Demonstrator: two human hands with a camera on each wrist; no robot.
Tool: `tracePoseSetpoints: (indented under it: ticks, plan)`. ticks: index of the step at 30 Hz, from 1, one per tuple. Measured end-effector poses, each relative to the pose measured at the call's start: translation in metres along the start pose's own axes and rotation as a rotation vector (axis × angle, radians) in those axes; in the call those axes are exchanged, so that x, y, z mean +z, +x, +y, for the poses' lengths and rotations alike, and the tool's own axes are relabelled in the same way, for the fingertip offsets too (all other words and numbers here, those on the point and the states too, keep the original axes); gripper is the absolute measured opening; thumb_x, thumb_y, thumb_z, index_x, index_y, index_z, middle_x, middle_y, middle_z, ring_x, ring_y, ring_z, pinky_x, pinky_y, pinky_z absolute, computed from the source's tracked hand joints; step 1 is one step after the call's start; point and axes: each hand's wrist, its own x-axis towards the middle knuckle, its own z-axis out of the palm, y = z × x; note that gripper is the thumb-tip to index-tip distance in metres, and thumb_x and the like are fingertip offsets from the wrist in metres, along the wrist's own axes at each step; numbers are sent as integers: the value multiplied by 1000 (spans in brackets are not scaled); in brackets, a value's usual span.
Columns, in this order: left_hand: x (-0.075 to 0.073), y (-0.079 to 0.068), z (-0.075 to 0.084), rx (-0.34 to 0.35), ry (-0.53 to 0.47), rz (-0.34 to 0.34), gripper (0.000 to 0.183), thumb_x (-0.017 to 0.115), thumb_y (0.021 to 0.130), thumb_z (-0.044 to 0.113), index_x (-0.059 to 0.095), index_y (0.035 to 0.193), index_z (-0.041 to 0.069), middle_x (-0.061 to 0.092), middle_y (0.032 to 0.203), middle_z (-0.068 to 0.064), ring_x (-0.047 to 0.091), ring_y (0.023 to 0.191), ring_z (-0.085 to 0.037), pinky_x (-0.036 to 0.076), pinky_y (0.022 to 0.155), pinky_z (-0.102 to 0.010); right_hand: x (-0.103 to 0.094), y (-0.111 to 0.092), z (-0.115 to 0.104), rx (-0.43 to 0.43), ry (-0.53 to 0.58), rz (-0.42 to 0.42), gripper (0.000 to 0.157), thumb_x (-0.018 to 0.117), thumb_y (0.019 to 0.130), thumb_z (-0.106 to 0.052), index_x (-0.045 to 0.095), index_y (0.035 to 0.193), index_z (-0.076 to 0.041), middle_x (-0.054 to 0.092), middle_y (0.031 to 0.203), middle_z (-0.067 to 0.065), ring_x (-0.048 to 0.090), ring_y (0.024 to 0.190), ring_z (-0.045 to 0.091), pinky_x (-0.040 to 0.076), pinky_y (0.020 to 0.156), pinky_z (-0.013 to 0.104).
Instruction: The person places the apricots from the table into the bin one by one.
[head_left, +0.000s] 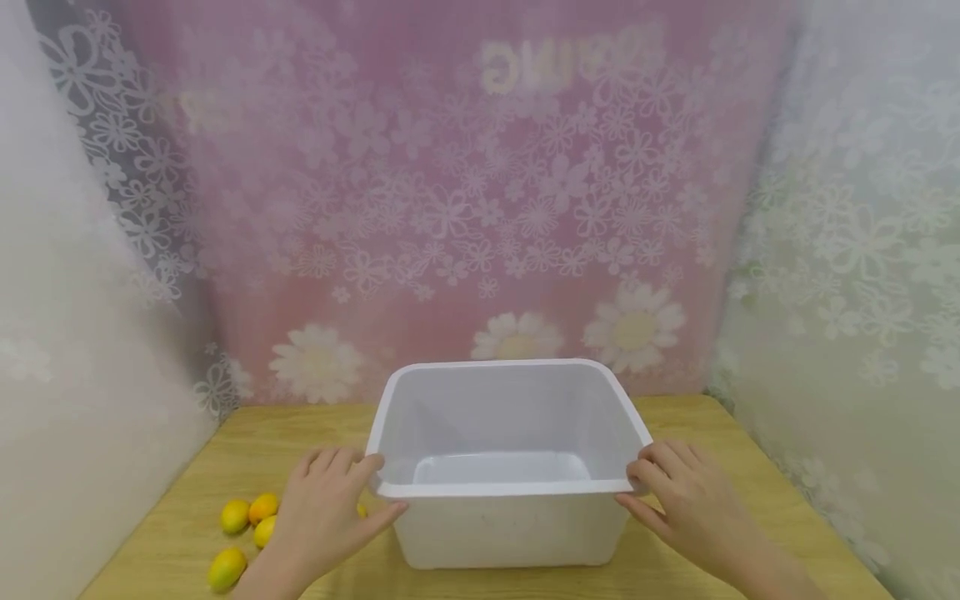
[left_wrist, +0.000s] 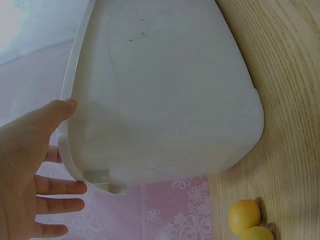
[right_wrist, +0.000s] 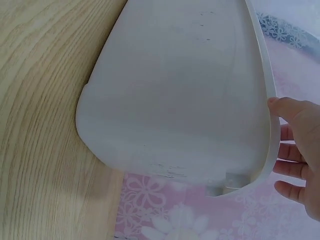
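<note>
A white plastic tub point(head_left: 510, 533) stands upright on the wooden table, its visible inside bare. My left hand point(head_left: 330, 496) pinches the rim at the near left corner, thumb against the outer front and index finger over the edge. In the left wrist view the other fingers of that hand point(left_wrist: 25, 170) stretch out beside the tub point(left_wrist: 165, 100). At the near right corner my right hand point(head_left: 693, 500) pinches the rim in the same manner. The right wrist view shows its thumb point(right_wrist: 285, 106) on the tub's outer side and the other fingers behind the rim.
Several yellow, partly green or orange fruits point(head_left: 227, 570) lie on the table point(head_left: 180, 508) left of the tub, some partly hidden behind my left hand. A pink flowered curtain point(head_left: 450, 208) hangs behind, and pale sheets close off both sides.
</note>
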Motion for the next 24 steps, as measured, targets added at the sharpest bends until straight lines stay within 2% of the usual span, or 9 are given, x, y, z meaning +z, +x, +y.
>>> tracePoseSetpoints:
  ticks: [10,16,18,20,22,24]
  plan:
    - [-10,-8,1,-23,5,-54,48,69,72,57,64,99,18,60,95,0,56,90,-25,41,86,-51,-5,-2,-8,-30,9,4,43,39,96,-49,56,78,-14,53,81,-3,50,75,18,37,64,34]
    - [-12,-11,0,-7,13,-35,47,70,70,57,65,98,18,61,96,-1,56,89,-25,42,85,-49,-6,-5,-6,-62,73,8,39,42,96,-47,57,81,-14,54,87,-5,51,78,17,36,72,31]
    - [-11,-13,-1,4,6,-14,48,71,70,56,65,99,18,61,96,-1,56,89,-25,42,85,-49,-7,-7,-3,-75,97,-24,41,42,95,-48,60,91,-11,57,97,-2,53,87,18,36,83,29]
    - [-10,-14,-3,10,-10,12,52,70,71,56,65,104,17,61,98,-2,56,90,-25,41,85,-50,-9,-10,0,-98,113,-68,48,44,94,-49,62,106,-7,58,112,3,52,104,21,30,97,28]
    - [-7,-16,-6,20,-25,38,59,68,72,58,63,113,16,61,105,-5,56,96,-27,40,87,-52,-11,-14,3,-122,127,-124,57,45,93,-50,56,122,-2,52,128,8,44,121,22,18,108,27]
    - [-4,-19,-11,27,-33,53,70,65,74,61,57,125,13,59,115,-9,54,105,-30,37,90,-53,-14,-17,5,-133,125,-199,64,47,92,-51,47,133,-2,43,139,9,31,133,19,7,111,28]
